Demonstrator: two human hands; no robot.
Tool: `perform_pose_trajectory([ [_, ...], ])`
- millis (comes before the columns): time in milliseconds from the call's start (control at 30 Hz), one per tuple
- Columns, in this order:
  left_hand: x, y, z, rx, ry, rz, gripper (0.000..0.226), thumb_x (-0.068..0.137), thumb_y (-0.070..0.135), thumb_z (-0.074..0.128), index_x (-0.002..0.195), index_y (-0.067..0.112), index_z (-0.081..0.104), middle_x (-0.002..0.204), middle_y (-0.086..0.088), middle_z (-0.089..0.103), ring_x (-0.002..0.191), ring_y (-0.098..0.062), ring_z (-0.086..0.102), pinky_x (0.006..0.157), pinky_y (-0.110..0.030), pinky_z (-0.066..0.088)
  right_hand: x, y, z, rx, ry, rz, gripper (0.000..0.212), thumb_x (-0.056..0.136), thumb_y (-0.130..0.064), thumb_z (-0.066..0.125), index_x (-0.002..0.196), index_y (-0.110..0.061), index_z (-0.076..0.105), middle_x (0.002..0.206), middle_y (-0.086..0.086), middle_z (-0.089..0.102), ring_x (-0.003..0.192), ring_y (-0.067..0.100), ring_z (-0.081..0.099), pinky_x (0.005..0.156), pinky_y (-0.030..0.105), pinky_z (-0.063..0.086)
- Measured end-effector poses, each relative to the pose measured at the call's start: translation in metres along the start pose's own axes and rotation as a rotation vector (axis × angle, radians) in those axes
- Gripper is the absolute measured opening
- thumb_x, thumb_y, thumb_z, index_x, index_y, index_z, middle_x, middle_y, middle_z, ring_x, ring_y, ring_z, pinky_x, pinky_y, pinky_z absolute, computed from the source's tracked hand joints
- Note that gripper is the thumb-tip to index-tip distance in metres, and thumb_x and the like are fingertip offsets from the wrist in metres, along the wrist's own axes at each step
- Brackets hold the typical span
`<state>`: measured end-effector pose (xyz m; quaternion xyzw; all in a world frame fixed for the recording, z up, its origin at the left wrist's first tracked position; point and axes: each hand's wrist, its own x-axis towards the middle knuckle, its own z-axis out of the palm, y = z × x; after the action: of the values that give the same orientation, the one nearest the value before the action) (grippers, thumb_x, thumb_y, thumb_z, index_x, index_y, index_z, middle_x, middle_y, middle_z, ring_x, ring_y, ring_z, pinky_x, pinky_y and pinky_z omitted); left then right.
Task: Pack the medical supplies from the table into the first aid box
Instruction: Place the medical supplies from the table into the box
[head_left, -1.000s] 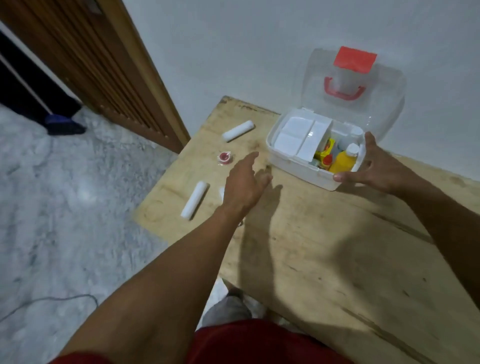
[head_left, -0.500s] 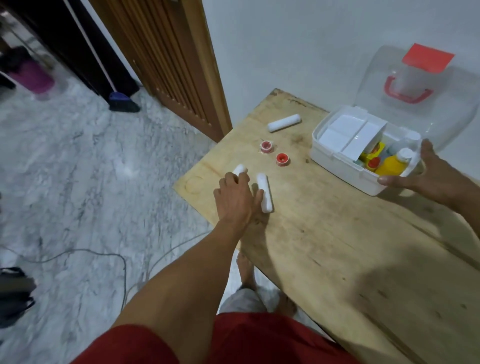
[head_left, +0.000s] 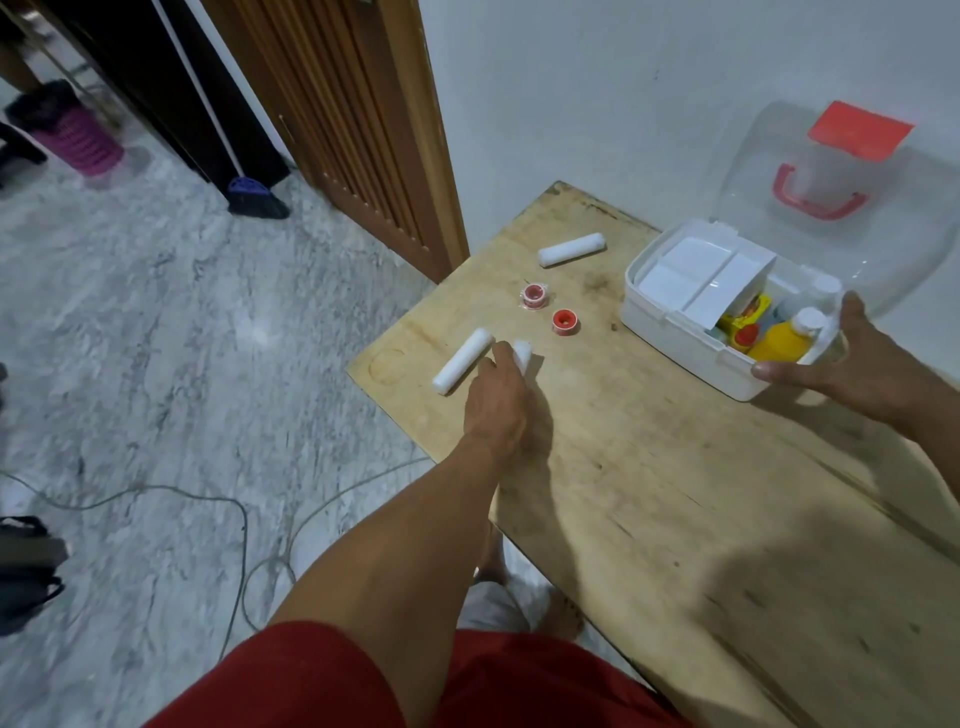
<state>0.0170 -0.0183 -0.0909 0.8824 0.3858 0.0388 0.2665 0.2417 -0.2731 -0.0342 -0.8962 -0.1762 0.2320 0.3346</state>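
The white first aid box (head_left: 670, 332) stands open at the table's far right, its clear lid (head_left: 769, 150) leaning on the wall. Inside are white packs, a yellow bottle (head_left: 779, 340) and small coloured items. My right hand (head_left: 852, 369) grips the box's near right corner. My left hand (head_left: 496, 402) is closed around a white gauze roll (head_left: 522, 352), whose end sticks out past my fingers. A second roll (head_left: 462, 362) lies just to its left and a third roll (head_left: 571, 249) farther back. Two red tape rolls (head_left: 533, 295) (head_left: 565, 321) lie between them.
The wooden table (head_left: 675, 519) ends close to the left of the rolls, with marble floor (head_left: 156, 364) and a cable (head_left: 239, 519) below. A wooden door frame (head_left: 395, 156) stands behind the table's left corner. A white wall is behind the box.
My left hand reached from near the box to the two near rolls and has closed on the right one, uncovering the left one. My right hand has stayed on the box.
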Motion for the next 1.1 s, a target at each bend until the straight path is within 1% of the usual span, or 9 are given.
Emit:
perform_pose_trajectory([
  [100,0.004,-0.003,-0.009,0.043,0.069,-0.005,0.034,0.091,0.002,0.045,0.126,0.001,0.043,0.115,-0.02,0.051,0.091,-0.037,0.059,0.064,-0.036,0.037,0.0,-0.002,-0.001,-0.008,-0.002,-0.008,0.114,0.052,-0.05,0.091,0.14,-0.02,0.025,0.128,-0.01,0.039,0.118,0.018,0.044,0.096,0.04,0.042],
  [333,0.032,-0.042,-0.036,0.291,0.103,-0.004,0.032,0.101,0.02,0.045,0.127,0.003,0.045,0.116,-0.022,0.05,0.098,-0.039,0.052,0.07,-0.04,0.037,-0.004,-0.005,-0.001,0.021,0.006,-0.011,0.098,0.067,-0.03,0.086,0.141,-0.015,0.023,0.127,-0.008,0.038,0.115,0.016,0.04,0.092,0.035,0.038],
  [400,0.039,-0.048,-0.038,0.301,0.092,-0.013,0.039,0.102,0.031,0.045,0.127,0.001,0.045,0.118,-0.022,0.047,0.101,-0.039,0.05,0.07,-0.038,0.035,-0.003,-0.004,-0.001,0.022,0.003,0.0,0.104,0.064,-0.041,0.086,0.142,-0.017,0.022,0.128,-0.008,0.039,0.115,0.016,0.04,0.093,0.035,0.038],
  [500,0.046,-0.048,-0.032,0.335,0.007,-0.009,0.04,0.101,0.03,0.048,0.128,0.0,0.043,0.121,-0.022,0.044,0.107,-0.041,0.048,0.07,-0.04,0.037,-0.003,-0.005,-0.002,-0.02,-0.025,0.051,0.132,0.041,-0.07,0.081,0.146,-0.027,0.014,0.145,-0.007,0.038,0.13,0.021,0.041,0.103,0.044,0.041],
  [600,0.049,-0.049,-0.027,0.336,-0.074,-0.046,0.041,0.098,0.024,0.051,0.13,0.001,0.041,0.125,-0.021,0.043,0.112,-0.04,0.047,0.083,-0.047,0.044,0.001,0.003,-0.003,-0.043,-0.054,0.066,0.142,0.033,-0.078,0.08,0.147,-0.033,0.009,0.154,-0.006,0.032,0.137,0.024,0.038,0.107,0.048,0.041],
  [700,0.053,-0.049,-0.025,0.279,-0.028,-0.044,0.03,0.098,0.015,0.051,0.123,-0.001,0.043,0.121,-0.022,0.048,0.109,-0.04,0.05,0.083,-0.048,0.044,0.003,0.004,-0.003,-0.04,-0.047,0.044,0.133,0.039,-0.077,0.081,0.145,-0.037,0.011,0.152,-0.007,0.034,0.134,0.024,0.041,0.105,0.047,0.043],
  [800,0.052,-0.033,-0.03,-0.004,-0.004,-0.011,0.022,0.099,0.01,0.046,0.116,-0.003,0.043,0.111,-0.022,0.056,0.098,-0.04,0.057,0.073,-0.041,0.041,0.002,0.002,0.0,0.013,-0.042,0.002,0.115,0.051,-0.059,0.083,0.143,-0.036,0.017,0.14,-0.012,0.04,0.122,0.018,0.045,0.097,0.037,0.043],
  [967,0.043,0.028,-0.041,-0.326,-0.151,-0.015,0.036,0.091,0.016,0.055,0.122,0.003,0.043,0.102,-0.009,0.055,0.086,-0.025,0.054,0.06,-0.031,0.039,-0.001,0.004,0.001,0.07,-0.011,0.003,0.127,0.05,-0.056,0.088,0.148,-0.034,0.011,0.149,-0.011,0.037,0.133,0.016,0.04,0.102,0.033,0.039],
  [1100,0.044,0.088,-0.052,-0.708,-0.305,-0.055,0.018,0.077,0.018,0.057,0.091,0.008,0.057,0.08,-0.008,0.058,0.073,-0.024,0.054,0.066,-0.035,0.044,-0.008,-0.003,-0.004,0.115,0.023,-0.003,0.119,0.069,-0.027,0.087,0.154,-0.02,0.005,0.128,-0.019,0.028,0.12,-0.002,0.027,0.09,0.007,0.024],
])
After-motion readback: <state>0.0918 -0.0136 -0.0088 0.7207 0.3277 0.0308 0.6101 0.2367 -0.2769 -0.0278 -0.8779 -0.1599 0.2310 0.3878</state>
